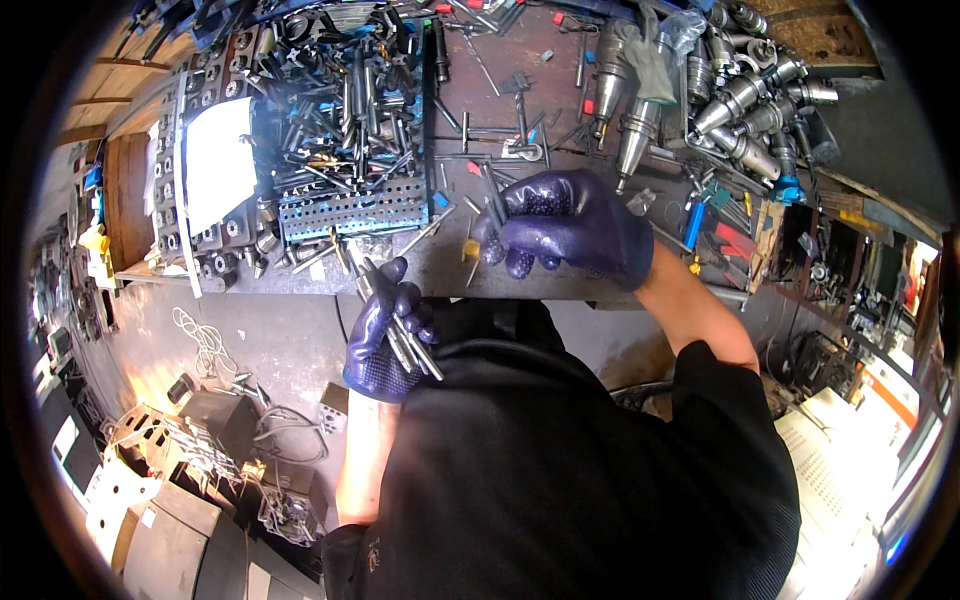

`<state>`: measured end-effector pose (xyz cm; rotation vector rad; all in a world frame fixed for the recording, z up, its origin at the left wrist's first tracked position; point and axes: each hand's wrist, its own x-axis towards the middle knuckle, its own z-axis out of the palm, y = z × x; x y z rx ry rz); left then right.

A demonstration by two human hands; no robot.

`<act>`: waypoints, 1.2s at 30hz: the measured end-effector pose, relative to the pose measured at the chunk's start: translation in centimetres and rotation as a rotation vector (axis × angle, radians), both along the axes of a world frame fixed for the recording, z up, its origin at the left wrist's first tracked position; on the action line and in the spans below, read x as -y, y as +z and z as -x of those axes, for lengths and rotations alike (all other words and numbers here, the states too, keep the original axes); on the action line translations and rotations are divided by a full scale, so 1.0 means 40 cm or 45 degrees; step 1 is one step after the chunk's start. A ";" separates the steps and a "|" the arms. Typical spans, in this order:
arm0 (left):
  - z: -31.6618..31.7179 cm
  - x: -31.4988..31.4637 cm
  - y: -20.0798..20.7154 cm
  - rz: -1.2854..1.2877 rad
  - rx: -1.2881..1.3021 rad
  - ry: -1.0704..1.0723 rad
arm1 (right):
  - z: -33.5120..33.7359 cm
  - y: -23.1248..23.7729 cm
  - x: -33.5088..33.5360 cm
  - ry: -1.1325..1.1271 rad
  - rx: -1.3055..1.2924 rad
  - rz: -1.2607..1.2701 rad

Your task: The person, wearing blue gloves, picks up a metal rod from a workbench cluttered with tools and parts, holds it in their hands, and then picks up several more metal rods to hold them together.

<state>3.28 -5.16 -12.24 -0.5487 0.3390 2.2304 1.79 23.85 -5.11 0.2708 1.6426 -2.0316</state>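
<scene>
My left hand [378,350], in a purple coated glove, is closed around several slim steel rods [424,358] that look like end mills or drill bits. It hangs just off the near edge of the workbench [590,285]. My right hand [575,225], gloved alike, is over the bench and pinches a short dark cutter-like rod [494,195] between thumb and fingers. Left of it lies a large heap of drill bits and end mills [350,110], piled on a blue perforated rack [355,210].
Tool holders [740,105] crowd the bench's right end. Two long tapered holders [638,130] lie nearer the middle, beside a grey glove [652,65]. White paper [222,165] covers part of a holder rack at left. Loose bits [480,65] are scattered behind my right hand.
</scene>
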 end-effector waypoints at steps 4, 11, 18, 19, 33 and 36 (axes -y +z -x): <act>0.000 0.000 0.000 -0.021 -0.002 0.009 | 0.003 0.003 0.001 0.020 0.000 0.004; -0.004 0.005 0.002 -0.014 -0.009 0.025 | 0.000 0.007 0.008 0.047 0.078 0.047; -0.007 0.004 0.009 0.013 -0.025 0.012 | -0.009 0.002 0.013 0.053 0.138 0.119; -0.007 0.000 0.010 -0.005 -0.016 0.016 | -0.011 0.002 0.016 0.035 0.178 0.115; -0.016 -0.028 -0.028 0.042 0.027 -0.027 | -0.132 -0.076 0.205 0.121 -0.763 -1.080; -0.025 -0.024 -0.052 0.190 0.051 -0.040 | -0.139 -0.072 0.181 0.191 -0.865 -0.962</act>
